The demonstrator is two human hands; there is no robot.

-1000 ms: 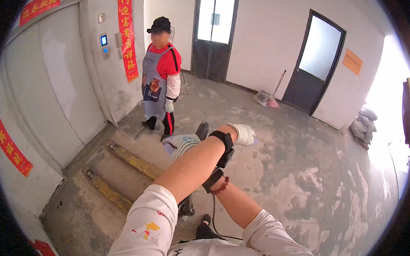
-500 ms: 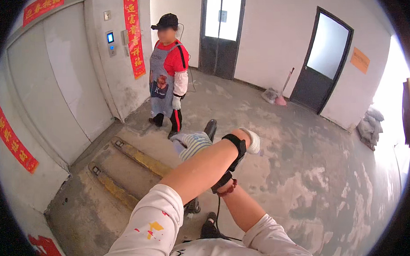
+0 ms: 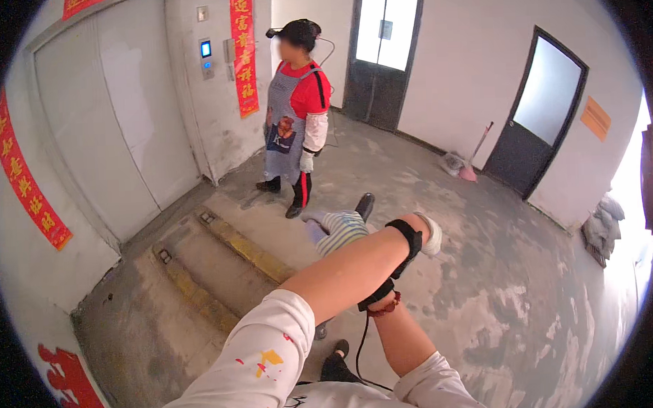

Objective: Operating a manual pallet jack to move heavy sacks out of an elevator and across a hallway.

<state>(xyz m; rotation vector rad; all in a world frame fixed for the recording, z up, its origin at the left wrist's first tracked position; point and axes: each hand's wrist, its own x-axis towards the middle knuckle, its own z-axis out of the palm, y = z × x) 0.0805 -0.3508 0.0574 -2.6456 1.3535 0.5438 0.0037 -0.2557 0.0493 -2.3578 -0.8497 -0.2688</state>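
Note:
My forearms cross, the left one lying over the right. My right hand [image 3: 340, 231], in a striped knitted glove with grey-blue fingertips, shows left of the crossing; its fingers look curled, and what they hold is hidden. My left hand [image 3: 431, 233] ends the upper arm on the right; just its pale glove shows, its fingers hidden. A black strap [image 3: 407, 243] wraps my left wrist, and another black band [image 3: 377, 294] sits by a red bead bracelet [image 3: 386, 305] on my right. Beyond the hands pokes a dark rounded thing [image 3: 366, 205]. Yellow pallet jack forks [image 3: 253, 251] lie left of my arms.
Closed lift doors [image 3: 115, 118] stand at the left, past the fork tips. A person [image 3: 295, 126] in apron and gloves stands beyond the forks. Dark doors [image 3: 379, 65] are set in the far wall, near a broom and dustpan [image 3: 469, 172]. Grey sacks [image 3: 603, 227] lie at right.
The whole scene has slid rightward in the picture. The other person's head has turned toward the lift. My crossed arms keep almost the same pose, and the forks keep their place before the lift.

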